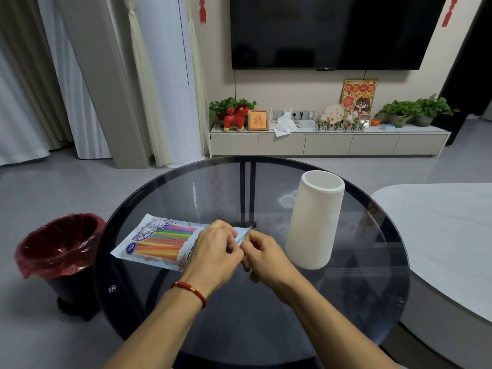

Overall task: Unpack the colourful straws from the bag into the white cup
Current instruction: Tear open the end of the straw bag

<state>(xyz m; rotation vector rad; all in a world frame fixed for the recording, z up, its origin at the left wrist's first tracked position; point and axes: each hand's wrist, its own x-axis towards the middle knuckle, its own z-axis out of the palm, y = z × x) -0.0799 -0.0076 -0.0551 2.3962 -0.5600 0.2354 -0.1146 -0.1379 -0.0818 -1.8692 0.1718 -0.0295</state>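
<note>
A flat plastic bag (149, 242) of colourful straws (162, 242) lies on the round glass table (372, 288), left of centre. My left hand (213, 251) and my right hand (263, 254) both pinch the bag's right end, where a white-blue edge sticks up between the fingers. The straws lie side by side inside the bag, in purple, green, orange and yellow. The tall ribbed white cup (315, 222) stands upright just right of my right hand, apart from it, and I cannot see to its bottom.
A black bin with a red liner (57, 243) stands on the floor left of the table. A pale rounded tabletop (439, 235) adjoins on the right. A TV unit with plants and ornaments (330, 139) runs along the far wall.
</note>
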